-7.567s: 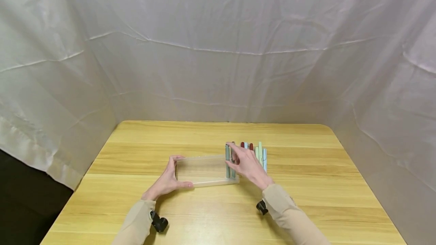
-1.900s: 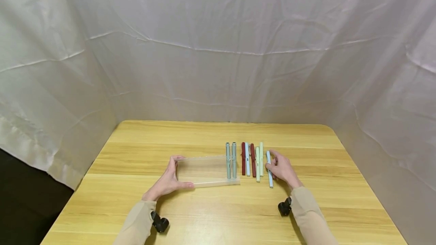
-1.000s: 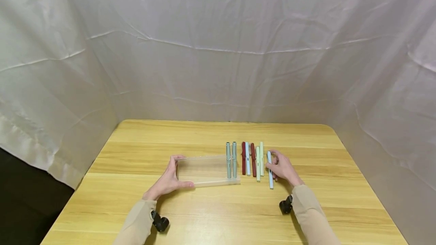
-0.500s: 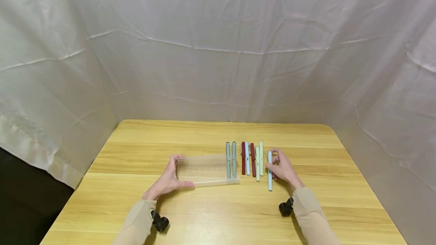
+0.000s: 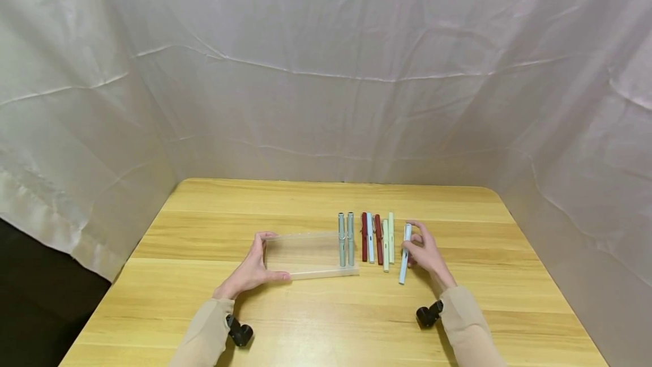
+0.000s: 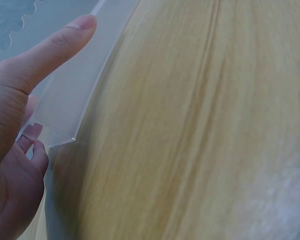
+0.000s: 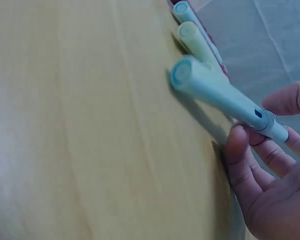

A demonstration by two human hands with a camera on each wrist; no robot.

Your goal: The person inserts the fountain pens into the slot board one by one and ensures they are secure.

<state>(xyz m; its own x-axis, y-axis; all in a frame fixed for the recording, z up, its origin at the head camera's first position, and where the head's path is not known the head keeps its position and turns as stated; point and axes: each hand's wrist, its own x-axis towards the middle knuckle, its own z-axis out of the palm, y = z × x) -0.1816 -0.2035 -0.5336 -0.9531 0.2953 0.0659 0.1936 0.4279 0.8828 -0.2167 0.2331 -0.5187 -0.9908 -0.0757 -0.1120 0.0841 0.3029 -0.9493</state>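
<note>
My left hand point(image 5: 251, 269) grips the left end of a clear plastic pen tray point(image 5: 324, 273), thumb along its near edge. The left wrist view shows the thumb over the tray's frosted wall point(image 6: 82, 92). Two grey-green pens point(image 5: 342, 245) lie side by side across the tray's right end. My right hand point(image 5: 425, 252) pinches a light blue pen point(image 5: 404, 265) near its far end. In the right wrist view this pen point(image 7: 215, 95) slants across the hand, its blunt end toward the camera and its shadow on the table.
Between tray and right hand lies a row of pens: a dark red pen point(image 5: 364, 237), another light blue pen point(image 5: 370, 239), a second dark red pen point(image 5: 378, 242) and two light green pens point(image 5: 385, 251). Pale curtains point(image 5: 326, 101) surround the wooden table point(image 5: 326, 321).
My right hand left the grey-green pens at the tray and moved right to the light blue pen. That pen's far end has just swung rightward. My left hand stays on the tray.
</note>
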